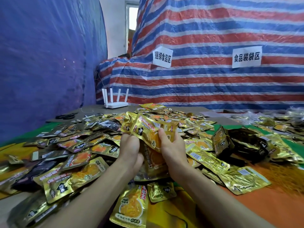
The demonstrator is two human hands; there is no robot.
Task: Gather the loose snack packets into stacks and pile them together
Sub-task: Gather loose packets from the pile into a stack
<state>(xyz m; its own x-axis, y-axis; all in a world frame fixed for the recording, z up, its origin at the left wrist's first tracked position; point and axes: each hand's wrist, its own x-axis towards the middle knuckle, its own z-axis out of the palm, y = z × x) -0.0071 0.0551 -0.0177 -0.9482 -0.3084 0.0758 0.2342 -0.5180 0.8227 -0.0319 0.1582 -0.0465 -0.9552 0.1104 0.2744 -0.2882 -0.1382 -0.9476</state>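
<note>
Single head-worn wide-angle view, facing forward and down over heap of shiny gold foil snack packets (92,145); left hand (130,143), right hand (172,145) close, low centre; red-white-blue striped plastic tarpaulin (213,83) behind.

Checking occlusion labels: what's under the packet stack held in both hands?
Under the held stack, gripped by the left hand and right hand, lie more loose packets of the pile. The table beneath those is covered and cannot be seen.

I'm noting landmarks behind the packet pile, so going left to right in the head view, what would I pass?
Scissors → router → left sign → right sign.
</note>
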